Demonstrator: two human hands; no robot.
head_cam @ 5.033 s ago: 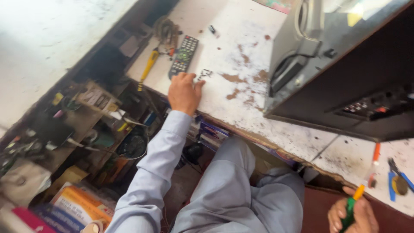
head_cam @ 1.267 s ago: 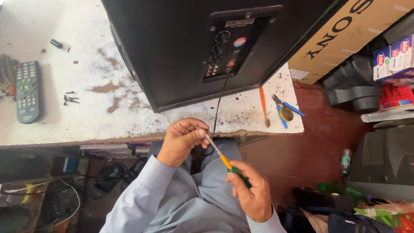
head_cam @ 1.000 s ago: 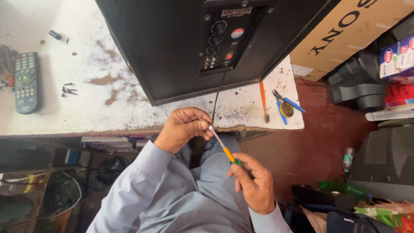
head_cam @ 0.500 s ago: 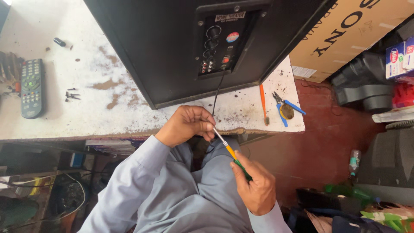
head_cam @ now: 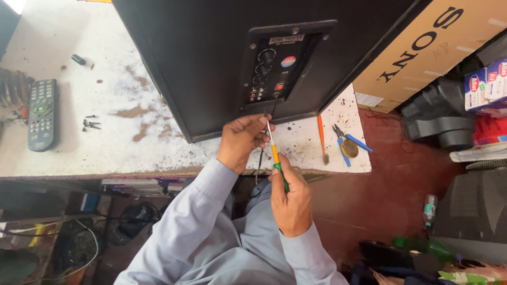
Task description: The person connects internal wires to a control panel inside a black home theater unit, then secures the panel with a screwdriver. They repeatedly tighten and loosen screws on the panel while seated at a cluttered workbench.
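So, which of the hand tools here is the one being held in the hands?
The screwdriver with the green and yellow handle, gripped by the right hand. The orange-handled tool and blue-handled pliers lie untouched on the table.

Bench: white worktop (head_cam: 158, 79), paint worn through in brown patches, black specks near its right end.
Middle: large black speaker cabinet (head_cam: 211, 53) standing on it, control panel facing the front edge.
Left: grey remote control (head_cam: 42, 114); loose dark screws (head_cam: 91, 124) just beside it; small black cylinder (head_cam: 78, 59) farther back.
Right: orange-handled tool (head_cam: 321, 134), blue-handled pliers (head_cam: 346, 146) near the corner.
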